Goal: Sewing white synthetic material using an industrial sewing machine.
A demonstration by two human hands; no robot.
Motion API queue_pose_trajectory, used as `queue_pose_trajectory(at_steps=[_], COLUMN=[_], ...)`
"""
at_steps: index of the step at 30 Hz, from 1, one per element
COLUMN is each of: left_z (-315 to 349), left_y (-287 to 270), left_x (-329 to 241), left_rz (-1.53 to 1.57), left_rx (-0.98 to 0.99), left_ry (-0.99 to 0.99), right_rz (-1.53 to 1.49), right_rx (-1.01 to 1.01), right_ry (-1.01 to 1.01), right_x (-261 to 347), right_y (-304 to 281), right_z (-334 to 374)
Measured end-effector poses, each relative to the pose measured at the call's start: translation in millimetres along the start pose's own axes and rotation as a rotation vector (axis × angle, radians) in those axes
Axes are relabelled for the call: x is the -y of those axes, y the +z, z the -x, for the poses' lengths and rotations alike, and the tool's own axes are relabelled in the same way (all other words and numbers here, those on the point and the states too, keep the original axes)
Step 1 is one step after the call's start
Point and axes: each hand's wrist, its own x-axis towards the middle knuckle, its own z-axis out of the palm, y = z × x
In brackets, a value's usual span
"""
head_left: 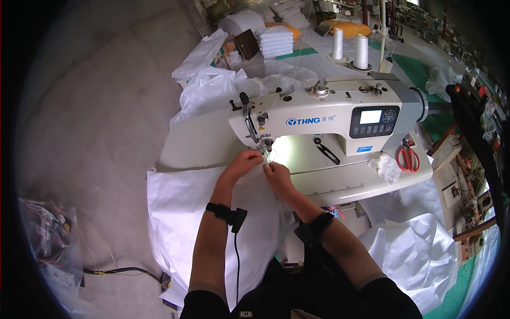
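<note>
Both my hands are close together just below the needle area of a white sewing machine (pixel 319 114), under its lamp's glow. My left hand (pixel 247 161) has its fingers pinched at the edge of a white plastic-looking sheet (pixel 196 207). Beside it, my right hand (pixel 278 177) pinches the same edge with thumb and fingers curled. A narrow white strip of the material shows between the fingertips. The rest of the sheet spreads left over the table's front and hangs toward my lap. My fingers partly cover the presser foot area.
Red-handled scissors (pixel 408 158) lie right of the machine, near a crumpled white scrap (pixel 386 168). A black thread snipper (pixel 326 151) rests on the machine bed. Thread cones (pixel 360 52) stand behind. Bunched white sheeting (pixel 411 255) sits at right; a clear bag (pixel 53 239) at lower left.
</note>
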Motion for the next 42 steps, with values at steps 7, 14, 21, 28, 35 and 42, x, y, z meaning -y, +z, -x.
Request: queue_pose_trajectory(at_steps=[7,14,21,28,35,42], left_z=[-3,-2,-5,-14,-12,-11], left_y=[-2,4,9,2,15,20], left_x=[9,2,1,0,7,10], left_rz=[-0.165,0.029,0.056,0.067,-0.049,0.292], left_rx=[0.022,-0.051,0.062,0.019,0.080,0.071], left_ry=[-0.013,-0.071,-0.136,-0.176,-0.164,-0.180], right_rz=[0.018,0.720,0.847,-0.344,0.313,-0.342], right_rx=[-0.031,-0.031,-0.053,0.497,0.496,0.475], right_ry=[-0.020,-0.355,-0.376,0.460,-0.038,0.515], right_x=[5,8,10,16,10,1], right_y=[0,9,10,-20,-64,-35], right_z=[2,17,23,87,88,-9])
